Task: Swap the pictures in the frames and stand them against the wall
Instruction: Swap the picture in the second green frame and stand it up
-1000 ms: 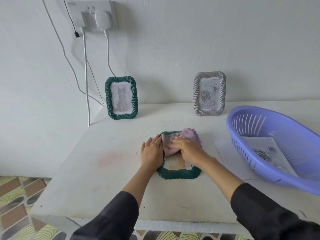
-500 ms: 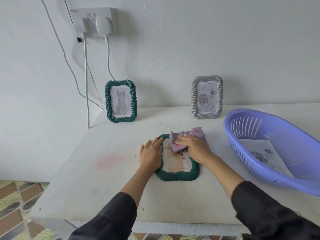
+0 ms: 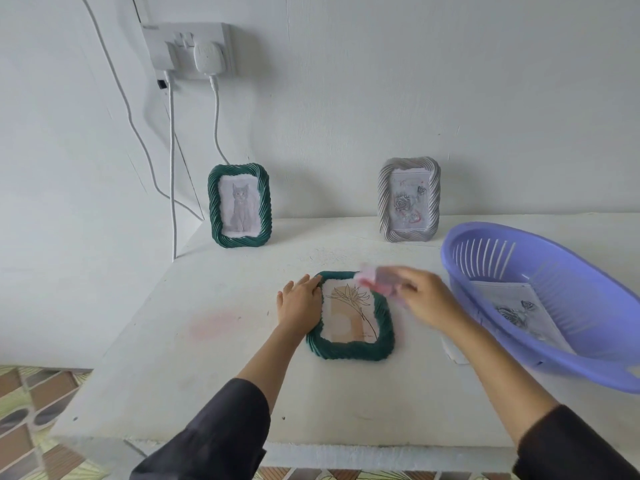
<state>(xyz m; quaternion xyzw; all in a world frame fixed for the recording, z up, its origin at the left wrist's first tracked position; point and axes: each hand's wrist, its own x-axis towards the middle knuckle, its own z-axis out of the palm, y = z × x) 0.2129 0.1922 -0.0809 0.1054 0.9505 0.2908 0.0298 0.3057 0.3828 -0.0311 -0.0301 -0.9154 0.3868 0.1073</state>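
Here, a green frame [image 3: 349,350] lies flat on its back near the middle of the white table [image 3: 207,375], showing a line drawing of a flower over a tan patch. The left hand [image 3: 299,304] rests palm-down just beside the frame's left edge, fingers straight and close together, their tips touching the frame's upper left corner. The right hand [image 3: 427,301] is over the frame's upper right corner and smeared by blur. Its fingers pinch a pinkish cloth [image 3: 377,279], but I cannot tell how each finger lies. At the back, two more frames stand upright against the wall, well apart: the cat frame [image 3: 239,206], green, on the left, and the rose frame [image 3: 408,199], grey, on the right. A purple basket [image 3: 571,289] sits at the table's right side, holding a sheet of paper [image 3: 516,306] with a rose drawn on it.
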